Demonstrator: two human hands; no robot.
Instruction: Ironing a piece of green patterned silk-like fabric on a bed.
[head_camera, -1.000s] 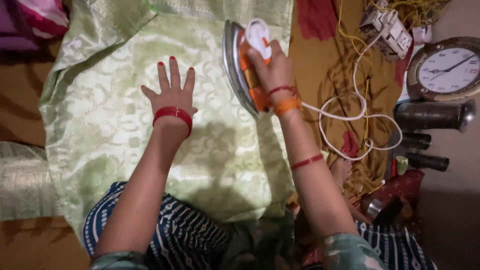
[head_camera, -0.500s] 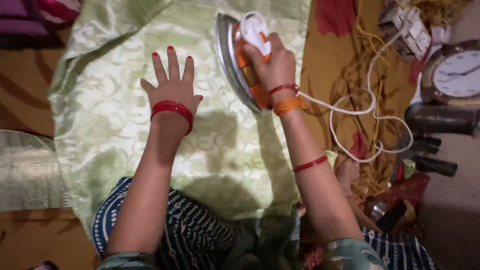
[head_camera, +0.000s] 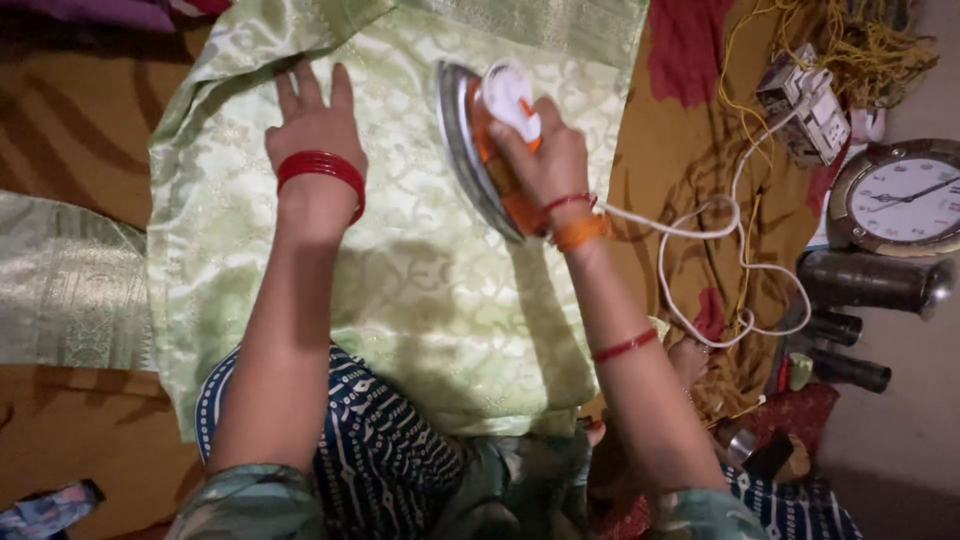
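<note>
A pale green patterned silk cloth (head_camera: 400, 290) lies spread over a brown sheet in front of me. My left hand (head_camera: 312, 125), with red bangles at the wrist, lies flat with fingers apart on the cloth's upper left part. My right hand (head_camera: 540, 160) grips the handle of an orange and white electric iron (head_camera: 480, 140). The iron is tipped on its side, its metal soleplate facing left, above the cloth's upper middle. A white cord (head_camera: 720, 260) runs from the iron to the right.
A white socket box (head_camera: 805, 105) with yellow wires sits at the top right. A round wall clock (head_camera: 905, 198) and dark metal cylinders (head_camera: 870, 285) lie on the right. Folded green fabric (head_camera: 60, 290) is at the left. My patterned blue clothing (head_camera: 380, 440) is below.
My left hand has slid up and to the left across the cloth. The iron stays tilted in my right hand, in about the same place. The view shifted slightly.
</note>
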